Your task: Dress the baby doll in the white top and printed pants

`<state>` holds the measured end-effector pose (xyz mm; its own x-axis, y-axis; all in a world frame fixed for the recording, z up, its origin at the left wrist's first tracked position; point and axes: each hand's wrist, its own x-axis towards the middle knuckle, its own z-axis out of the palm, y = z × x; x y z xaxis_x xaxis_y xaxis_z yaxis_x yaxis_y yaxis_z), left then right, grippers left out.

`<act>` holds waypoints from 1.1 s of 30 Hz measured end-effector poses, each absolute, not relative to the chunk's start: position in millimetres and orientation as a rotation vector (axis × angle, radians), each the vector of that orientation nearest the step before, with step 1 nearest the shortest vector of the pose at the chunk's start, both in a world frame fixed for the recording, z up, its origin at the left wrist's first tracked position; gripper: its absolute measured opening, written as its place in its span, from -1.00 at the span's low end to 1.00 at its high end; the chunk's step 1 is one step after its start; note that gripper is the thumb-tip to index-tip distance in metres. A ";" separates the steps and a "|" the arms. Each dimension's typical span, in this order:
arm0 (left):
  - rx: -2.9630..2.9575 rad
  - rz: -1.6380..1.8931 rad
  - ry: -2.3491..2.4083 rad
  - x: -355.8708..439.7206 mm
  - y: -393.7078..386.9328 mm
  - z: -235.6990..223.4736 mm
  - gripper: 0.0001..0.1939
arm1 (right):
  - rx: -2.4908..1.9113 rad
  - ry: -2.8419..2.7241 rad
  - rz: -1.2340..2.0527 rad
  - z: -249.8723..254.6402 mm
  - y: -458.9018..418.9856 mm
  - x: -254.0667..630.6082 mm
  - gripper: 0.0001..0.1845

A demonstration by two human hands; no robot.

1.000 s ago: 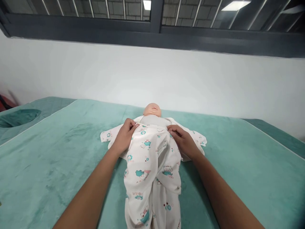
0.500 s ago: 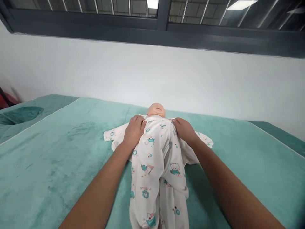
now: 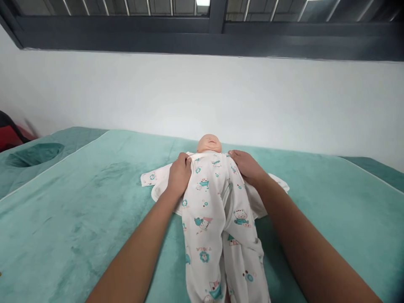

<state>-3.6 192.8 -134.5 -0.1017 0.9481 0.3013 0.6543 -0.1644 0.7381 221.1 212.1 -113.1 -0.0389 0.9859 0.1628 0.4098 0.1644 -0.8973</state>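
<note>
A baby doll (image 3: 209, 144) lies face up on a teal-covered bed, its head toward the wall. It wears a white printed top (image 3: 158, 176) with the sleeves spread out sideways. White baby pants (image 3: 205, 198) with animal and boat prints lie over its front, the waist reaching nearly to the chin and the legs running toward me. My left hand (image 3: 180, 171) is closed on the waist's left edge, its fingers curled over the cloth. At the opposite edge, my right hand (image 3: 246, 166) is closed on the waist too; its fingertips are partly hidden.
The teal bed cover (image 3: 94, 219) spreads to both sides, with a round face hole (image 3: 34, 155) at far left. Behind the bed rises a white wall (image 3: 202, 97) below a dark window frame (image 3: 126, 35). Something red and black (image 3: 11, 132) stands at the left edge.
The view has shifted slightly, so the doll and pants sit a little further right. Both hands keep their places at the waist, and the pants legs lie slightly differently.
</note>
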 end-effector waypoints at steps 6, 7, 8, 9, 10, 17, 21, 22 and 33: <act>1.919 1.305 1.570 -4.4 195.6 -150.9 -0.71 | -1.415 -1.629 0.692 -118.2 222.6 218.9 -0.68; 1.958 1.324 1.550 -5.2 195.6 -151.7 -0.66 | -1.411 -1.640 0.519 -119.6 219.7 216.7 -0.72; 2.003 1.337 1.524 -6.0 194.6 -151.5 -0.61 | -1.386 -1.657 0.366 -120.1 214.6 214.8 -0.76; 2.040 1.349 1.495 -6.8 192.3 -150.2 -0.59 | -1.349 -1.672 0.253 -119.4 206.5 213.5 -0.79; 2.057 1.368 1.470 -7.8 188.0 -148.0 -0.58 | -1.311 -1.681 0.192 -117.5 194.7 212.8 -0.81; 1.771 1.464 1.518 -24.3 62.8 -146.8 -0.85 | -1.167 -2.086 0.471 -99.5 11.5 204.6 -0.90; 1.907 1.288 1.421 -27.9 -46.5 -177.6 -0.75 | -1.097 -2.531 0.168 -119.1 -66.8 185.1 -0.75; 1.959 1.236 1.397 -25.8 -66.7 -185.0 -0.71 | -1.157 -2.545 0.059 -125.2 -74.6 179.7 -0.72; 1.822 1.258 1.441 -11.6 -126.5 -161.5 -0.87 | -1.292 -2.342 0.057 -121.5 -114.0 159.9 -0.83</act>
<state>-11.6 -126.5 -161.5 0.0155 0.9347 0.3552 0.4784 -0.3188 0.8182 159.9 -114.0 -121.5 -0.4516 0.8098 0.3745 0.7907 0.5577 -0.2524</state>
